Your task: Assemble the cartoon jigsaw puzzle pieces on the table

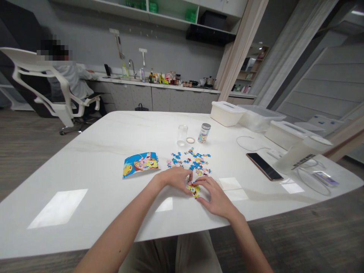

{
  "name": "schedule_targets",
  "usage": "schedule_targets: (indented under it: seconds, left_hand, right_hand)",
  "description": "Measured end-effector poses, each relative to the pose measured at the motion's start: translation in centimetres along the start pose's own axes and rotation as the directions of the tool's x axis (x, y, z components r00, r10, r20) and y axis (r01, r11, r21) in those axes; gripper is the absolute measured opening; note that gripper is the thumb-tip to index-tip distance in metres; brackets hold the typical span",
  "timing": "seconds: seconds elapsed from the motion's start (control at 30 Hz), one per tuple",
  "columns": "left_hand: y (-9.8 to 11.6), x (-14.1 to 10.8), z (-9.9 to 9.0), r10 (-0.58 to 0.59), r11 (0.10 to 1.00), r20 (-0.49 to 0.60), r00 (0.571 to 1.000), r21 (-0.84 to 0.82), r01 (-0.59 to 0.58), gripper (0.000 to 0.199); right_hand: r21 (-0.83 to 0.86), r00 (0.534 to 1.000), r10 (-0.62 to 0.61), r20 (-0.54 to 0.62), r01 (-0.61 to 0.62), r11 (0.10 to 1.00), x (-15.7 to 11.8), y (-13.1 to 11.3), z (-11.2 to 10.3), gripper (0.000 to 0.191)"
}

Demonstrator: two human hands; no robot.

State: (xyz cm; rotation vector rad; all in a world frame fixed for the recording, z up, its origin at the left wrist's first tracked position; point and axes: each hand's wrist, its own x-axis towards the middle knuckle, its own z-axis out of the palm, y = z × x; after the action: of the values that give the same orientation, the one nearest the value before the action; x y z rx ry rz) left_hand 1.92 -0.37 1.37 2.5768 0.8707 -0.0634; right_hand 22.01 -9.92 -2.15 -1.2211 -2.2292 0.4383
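Note:
A small cluster of jigsaw puzzle pieces (194, 190), joined into a yellow cartoon face, lies on the white table between my hands. My left hand (176, 179) curves around its left and far side, thumb and fingertips on the pieces. From the right, my right hand (214, 195) grips the cluster with its index finger at the top edge and its thumb near the lower edge. Just beyond my hands lie several loose blue, pink and yellow puzzle pieces (196, 165). A slightly curled picture sheet (140, 163) with cartoon figures rests to their left.
Behind the pieces stand a clear jar (182, 135), a round lid (190, 140) and a printed can (204, 133). To the right are a phone (264, 166), a white pitcher-like container (303, 154), cables and storage boxes (227, 113). A person (71, 79) sits at the far left.

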Motion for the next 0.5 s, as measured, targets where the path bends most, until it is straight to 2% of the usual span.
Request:
schedule_targets:
  seconds: [0.1,0.2,0.33,0.5]
  left_hand:
    - [0.0,0.0,-0.1,0.003,1.000,-0.021,1.000,0.007,-0.003,0.046]
    - [-0.3,0.1,-0.1,0.021,0.997,-0.119,0.993,0.083,-0.011,0.033]
    - [-0.9,0.2,-0.1,-0.026,0.959,-0.307,0.951,0.261,0.110,0.023]
    - [-1.8,0.3,0.1,-0.104,0.866,-0.335,0.936,0.433,0.251,0.023]
  right_hand:
    - [-0.002,1.000,-0.006,0.000,0.006,1.000,0.0,0.1,0.1,0.037]
    - [-0.001,1.000,-0.011,-0.004,0.011,1.000,-0.1,0.3,0.3,0.038]
    - [-0.002,0.999,-0.031,-0.016,0.031,1.000,-0.1,0.5,0.4,0.038]
    - [-0.016,0.999,-0.036,0.000,0.036,0.999,0.1,0.6,0.6,0.037]
